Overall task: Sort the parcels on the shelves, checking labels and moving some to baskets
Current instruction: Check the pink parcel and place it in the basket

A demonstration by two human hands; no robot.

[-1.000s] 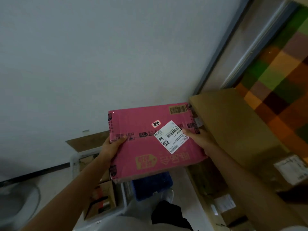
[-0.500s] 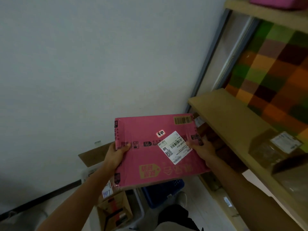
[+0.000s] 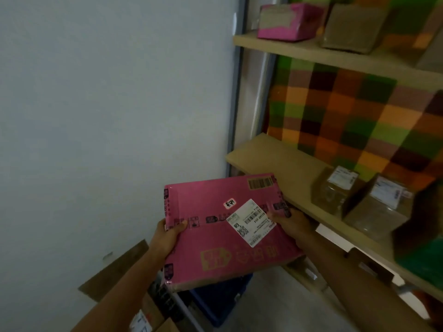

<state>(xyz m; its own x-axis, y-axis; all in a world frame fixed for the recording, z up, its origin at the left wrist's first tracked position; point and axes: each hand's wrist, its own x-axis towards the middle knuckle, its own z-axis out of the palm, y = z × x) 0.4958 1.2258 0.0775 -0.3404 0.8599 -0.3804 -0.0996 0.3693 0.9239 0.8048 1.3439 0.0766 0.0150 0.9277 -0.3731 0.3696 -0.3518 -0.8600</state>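
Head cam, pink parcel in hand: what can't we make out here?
Head view:
- white label on pink parcel: print too small.
- blue basket: contents hidden by the parcel.
- left hand, right hand: fingers hidden under the parcel.
- brown shelf parcels: labels blurred.

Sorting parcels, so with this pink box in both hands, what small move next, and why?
Probably rotate the flat pink cardboard box so its white shipping label reads upright; the print looks inverted, with left hand and right hand gripping opposite edges.
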